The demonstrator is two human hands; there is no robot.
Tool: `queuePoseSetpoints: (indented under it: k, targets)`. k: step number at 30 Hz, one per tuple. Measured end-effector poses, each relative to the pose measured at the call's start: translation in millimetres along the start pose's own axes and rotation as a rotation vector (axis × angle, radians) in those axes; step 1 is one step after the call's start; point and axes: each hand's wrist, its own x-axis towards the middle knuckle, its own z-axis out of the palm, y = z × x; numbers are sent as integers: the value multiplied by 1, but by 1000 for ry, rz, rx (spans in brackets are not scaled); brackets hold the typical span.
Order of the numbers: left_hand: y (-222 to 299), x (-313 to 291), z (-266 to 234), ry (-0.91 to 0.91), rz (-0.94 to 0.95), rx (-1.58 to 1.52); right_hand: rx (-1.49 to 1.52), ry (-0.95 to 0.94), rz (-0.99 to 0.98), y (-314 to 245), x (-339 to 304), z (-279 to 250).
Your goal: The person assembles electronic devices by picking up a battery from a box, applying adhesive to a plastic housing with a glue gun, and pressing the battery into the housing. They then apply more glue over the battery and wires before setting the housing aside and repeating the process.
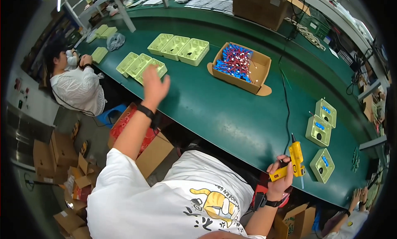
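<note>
My left hand [155,87] stretches over a row of pale green plastic housings [127,64], its thumb apart and its fingertips at the nearest one; whether they touch it I cannot tell. Behind that row stand three more open pale green housings [193,52]. My right hand [283,178] grips a yellow glue gun [296,155] near the front edge of the table, its nozzle pointing up and away. To its right sit three housings [322,166], each with a blue part and a round black part inside.
An open cardboard box [261,69] holds many blue parts with red wires and white plugs. A black cable [286,102] crosses the green table [223,111]. Co-workers sit at the left [76,88] and lower right [351,222]. A carton with red contents [124,125] stands below the edge.
</note>
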Motion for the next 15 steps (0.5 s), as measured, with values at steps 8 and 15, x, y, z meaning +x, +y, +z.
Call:
queuePoseSetpoints:
  k: [8, 15]
  targets:
    - [-91, 24, -21, -256, -250, 365, -230, -84, 3, 17, 23, 4]
    - [-55, 51, -51, -667, 347, 1, -234, -14, -5, 16, 28, 7]
